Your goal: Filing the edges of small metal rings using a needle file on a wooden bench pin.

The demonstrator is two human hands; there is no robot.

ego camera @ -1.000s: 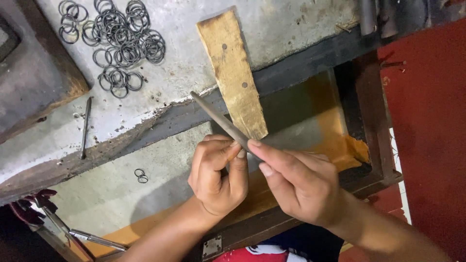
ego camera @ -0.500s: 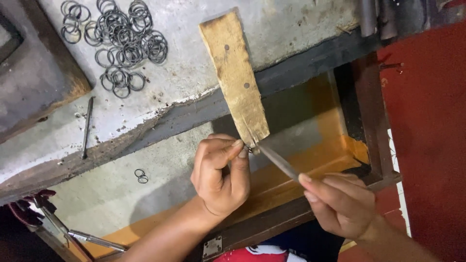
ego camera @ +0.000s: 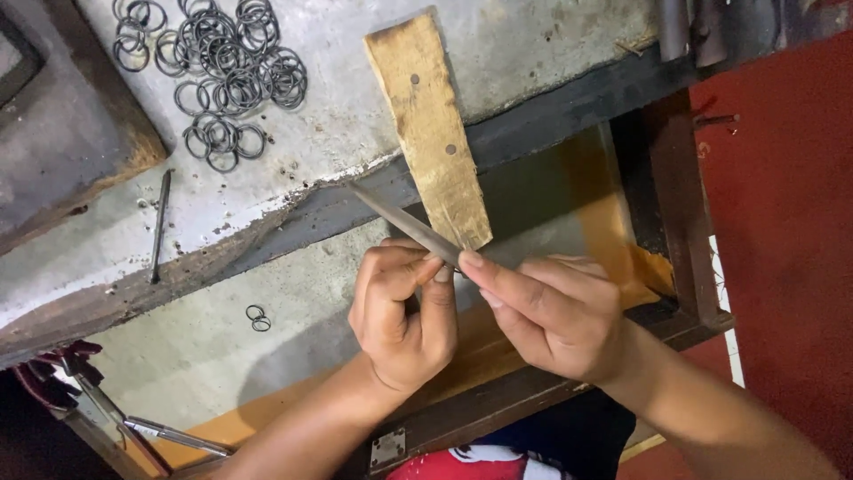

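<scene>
Right hand (ego camera: 555, 316) is pinching a thin metal file (ego camera: 404, 225), index finger lying along it, blade angling up-left over the bench edge (ego camera: 320, 209). Left hand (ego camera: 400, 316) is curled, thumb and fingertips pressed together just under the file beside the wooden peg (ego camera: 428, 124); what they pinch is hidden. Ring pile (ego camera: 222, 76) is lying on the bench, well apart.

No packages, labels, signs or screens show anywhere around the hands.
</scene>
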